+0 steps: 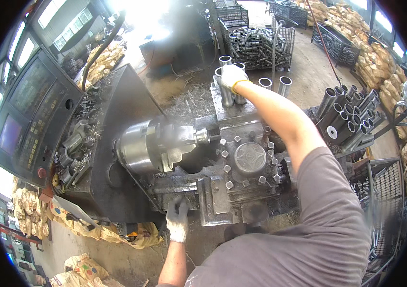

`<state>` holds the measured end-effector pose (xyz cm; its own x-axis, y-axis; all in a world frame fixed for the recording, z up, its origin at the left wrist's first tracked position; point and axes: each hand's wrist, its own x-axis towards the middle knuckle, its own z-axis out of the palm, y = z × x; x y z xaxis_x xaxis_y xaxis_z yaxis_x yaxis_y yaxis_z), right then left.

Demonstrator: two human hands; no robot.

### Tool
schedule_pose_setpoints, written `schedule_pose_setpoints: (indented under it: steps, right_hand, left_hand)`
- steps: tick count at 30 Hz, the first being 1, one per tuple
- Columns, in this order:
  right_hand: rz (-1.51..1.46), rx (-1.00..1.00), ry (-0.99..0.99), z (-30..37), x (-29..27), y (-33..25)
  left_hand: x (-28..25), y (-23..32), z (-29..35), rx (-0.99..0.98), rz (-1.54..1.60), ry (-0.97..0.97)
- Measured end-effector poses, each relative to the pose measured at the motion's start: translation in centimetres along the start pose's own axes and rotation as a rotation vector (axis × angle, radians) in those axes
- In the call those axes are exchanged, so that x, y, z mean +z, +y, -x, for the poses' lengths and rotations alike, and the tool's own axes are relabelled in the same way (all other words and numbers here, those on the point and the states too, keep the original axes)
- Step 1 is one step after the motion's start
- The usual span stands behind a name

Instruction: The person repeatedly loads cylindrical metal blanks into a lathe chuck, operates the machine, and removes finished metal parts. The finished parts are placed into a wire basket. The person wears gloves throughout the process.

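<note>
My right hand (233,77), in a white glove with a yellow cuff, is closed round the top of a steel tube (227,95). This tube stands upright among several similar ones on a flat block behind the tool turret (250,158). My left hand (177,220), gloved in white with dark, dirty fingers, reaches to the front of the lathe bed. Its fingers look extended, and nothing shows in them. Up and left of the turret, the lathe chuck (139,146) has a smaller metal piece (202,136) at its jaw end.
A control panel (26,115) stands at the left, above metal shavings. Many steel tubes (352,115) are stacked to the right of the turret. Wire crates (261,48) of metal parts stand behind, and wrapped sacks (375,62) line the far right.
</note>
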<state>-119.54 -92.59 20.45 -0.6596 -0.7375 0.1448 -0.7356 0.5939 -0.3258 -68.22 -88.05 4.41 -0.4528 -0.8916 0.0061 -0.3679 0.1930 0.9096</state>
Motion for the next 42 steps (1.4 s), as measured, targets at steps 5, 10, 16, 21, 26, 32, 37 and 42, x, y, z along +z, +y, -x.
schedule_pose_setpoints:
  steps: [5,10,16,21,26,32,37,42]
  right_hand:
    - [0.077,-0.423,0.108,10.9,-6.5,-6.8]
    - [-0.286,-0.910,0.036,18.4,-11.6,-11.9]
    - [-0.262,-0.751,-0.176,12.0,-6.1,-7.1]
    - [-0.045,-0.495,-0.701,5.1,9.2,-4.3]
    - [-0.059,-0.341,-1.203,4.3,8.9,-6.1]
    - [0.122,-0.544,-0.865,5.2,11.6,-7.4]
    - [0.396,-0.518,-0.783,6.2,6.9,-2.6]
    - [0.621,-0.505,-0.049,12.8,-2.6,1.1]
  left_hand:
    - [3.0,17.9,-7.0,0.618,-0.027,0.076]
    - [2.7,22.3,-14.1,0.649,-0.279,0.315]
    - [0.0,11.2,-12.9,0.477,-0.078,0.221]
    - [3.0,13.5,-9.0,0.368,0.111,-0.087]
    - [5.7,6.9,-2.1,0.139,0.283,-0.233]
    - [9.2,4.2,0.8,0.394,-0.038,-0.102]
    - [9.2,4.0,1.9,0.398,0.020,0.009]
    - [6.1,1.6,3.0,0.505,-0.017,-0.116]
